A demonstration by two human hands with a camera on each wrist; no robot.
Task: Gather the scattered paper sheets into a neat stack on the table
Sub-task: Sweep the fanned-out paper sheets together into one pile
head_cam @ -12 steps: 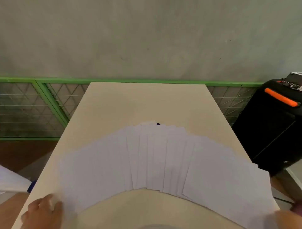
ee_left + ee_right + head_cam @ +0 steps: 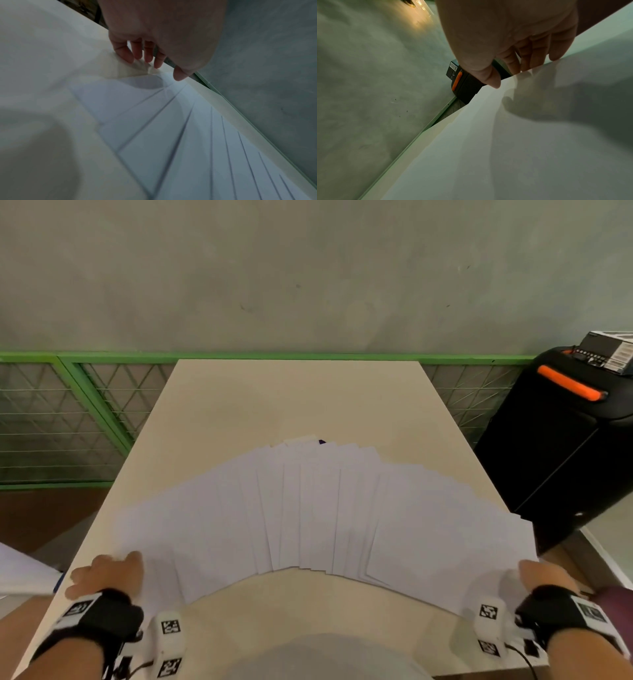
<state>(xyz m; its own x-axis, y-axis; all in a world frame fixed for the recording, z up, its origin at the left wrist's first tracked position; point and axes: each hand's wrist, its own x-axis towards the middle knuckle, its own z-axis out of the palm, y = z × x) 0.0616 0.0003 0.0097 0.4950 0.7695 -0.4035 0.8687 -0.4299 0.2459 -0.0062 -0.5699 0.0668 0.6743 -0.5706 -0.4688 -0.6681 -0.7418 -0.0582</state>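
Several white paper sheets (image 2: 318, 508) lie fanned in an arc across the near half of the beige table (image 2: 298, 398). My left hand (image 2: 106, 573) is at the fan's left end. In the left wrist view its straight fingertips (image 2: 148, 59) touch the raised corner of the outermost sheet (image 2: 188, 135), with the thumb apart. My right hand (image 2: 544, 577) is at the fan's right end, where sheets overhang the table's side. In the right wrist view its fingers (image 2: 534, 58) go behind the sheet's edge (image 2: 505, 148) and the thumb lies in front.
A black case with an orange handle (image 2: 565, 440) stands close to the table's right side. A green railing with wire mesh (image 2: 85, 405) runs behind the table, before a grey wall. A small dark blue object (image 2: 321, 442) peeks out behind the fan's top.
Both hands have moved forward from the near edge onto the two ends of the fan, and the wrists now show. The fan itself lies as before.
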